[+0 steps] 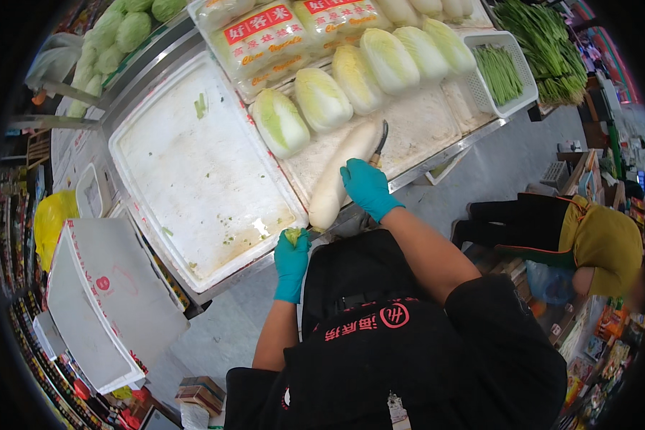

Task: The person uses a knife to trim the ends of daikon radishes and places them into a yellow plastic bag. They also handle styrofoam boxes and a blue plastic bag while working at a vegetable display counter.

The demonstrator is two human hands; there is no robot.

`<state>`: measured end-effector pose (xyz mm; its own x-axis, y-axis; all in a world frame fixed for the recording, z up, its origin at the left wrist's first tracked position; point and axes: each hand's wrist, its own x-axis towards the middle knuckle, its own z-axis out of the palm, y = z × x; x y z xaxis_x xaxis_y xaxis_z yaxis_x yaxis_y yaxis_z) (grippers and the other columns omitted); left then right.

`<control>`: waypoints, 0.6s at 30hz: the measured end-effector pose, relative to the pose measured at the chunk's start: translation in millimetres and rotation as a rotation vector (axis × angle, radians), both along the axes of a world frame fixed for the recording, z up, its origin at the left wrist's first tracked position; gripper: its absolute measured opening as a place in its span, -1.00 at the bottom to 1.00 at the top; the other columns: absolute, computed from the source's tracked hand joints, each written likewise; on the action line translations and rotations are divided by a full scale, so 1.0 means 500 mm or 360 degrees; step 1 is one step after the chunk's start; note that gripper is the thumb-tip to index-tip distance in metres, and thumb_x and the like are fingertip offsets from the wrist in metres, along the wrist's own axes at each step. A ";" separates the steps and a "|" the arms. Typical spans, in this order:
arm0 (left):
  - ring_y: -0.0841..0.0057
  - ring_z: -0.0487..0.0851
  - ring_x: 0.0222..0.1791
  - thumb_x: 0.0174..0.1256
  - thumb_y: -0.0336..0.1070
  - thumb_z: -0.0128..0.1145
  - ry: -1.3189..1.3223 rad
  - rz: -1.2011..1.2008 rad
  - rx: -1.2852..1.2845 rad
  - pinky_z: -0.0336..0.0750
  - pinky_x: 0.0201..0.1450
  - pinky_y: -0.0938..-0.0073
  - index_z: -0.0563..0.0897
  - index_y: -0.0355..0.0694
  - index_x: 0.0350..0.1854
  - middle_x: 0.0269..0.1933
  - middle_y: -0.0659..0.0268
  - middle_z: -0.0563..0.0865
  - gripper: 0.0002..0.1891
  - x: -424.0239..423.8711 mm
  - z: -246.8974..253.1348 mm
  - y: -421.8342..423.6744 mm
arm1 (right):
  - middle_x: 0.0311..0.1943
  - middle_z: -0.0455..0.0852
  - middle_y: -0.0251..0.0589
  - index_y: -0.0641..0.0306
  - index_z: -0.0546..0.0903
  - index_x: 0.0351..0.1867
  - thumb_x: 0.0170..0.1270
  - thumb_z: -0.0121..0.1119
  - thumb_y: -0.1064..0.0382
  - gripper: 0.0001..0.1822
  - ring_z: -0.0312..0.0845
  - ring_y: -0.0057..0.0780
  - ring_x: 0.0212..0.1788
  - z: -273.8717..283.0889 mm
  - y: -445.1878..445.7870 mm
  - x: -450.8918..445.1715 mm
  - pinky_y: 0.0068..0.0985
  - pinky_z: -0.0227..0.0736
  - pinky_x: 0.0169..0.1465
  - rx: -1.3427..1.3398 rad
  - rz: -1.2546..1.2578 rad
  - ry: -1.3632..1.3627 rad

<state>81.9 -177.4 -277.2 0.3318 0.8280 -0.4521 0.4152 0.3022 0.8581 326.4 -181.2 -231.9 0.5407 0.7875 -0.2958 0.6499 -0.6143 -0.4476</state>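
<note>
A large white radish lies on the foam tray before me, one end near the tray's front edge. My right hand, in a teal rubber glove, grips a small knife with a wooden handle and a dark curved blade. The blade points away from me beside the radish, and the hand partly covers the radish's side. My left hand, gloved the same way, pinches a piece of green vegetable trimming at the counter's front edge. Its fingers hide part of that piece.
Several napa cabbages line the tray behind the radish, with bagged vegetables beyond. To the left lies a shallow white foam tray with green scraps. A white basket holds cut green stalks. Someone in yellow bends over at right.
</note>
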 end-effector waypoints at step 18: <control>0.53 0.62 -0.17 0.32 -0.43 0.06 -0.0452 -0.0119 0.0266 0.48 -0.04 0.55 0.60 -0.36 -0.11 -0.15 0.25 0.70 -0.83 0.160 0.035 0.122 | -0.06 0.64 0.02 0.37 0.33 0.25 0.23 0.25 -0.11 -0.27 0.66 -0.34 -0.28 -0.131 -0.134 0.047 -0.42 0.59 -0.28 0.0155 -0.0880 0.1128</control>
<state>161.9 -116.5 -259.6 0.4877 0.8514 -0.1930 0.1681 0.1253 0.9778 350.1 -248.4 -297.5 0.5656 0.5083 -0.6494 -0.1750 -0.6956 -0.6968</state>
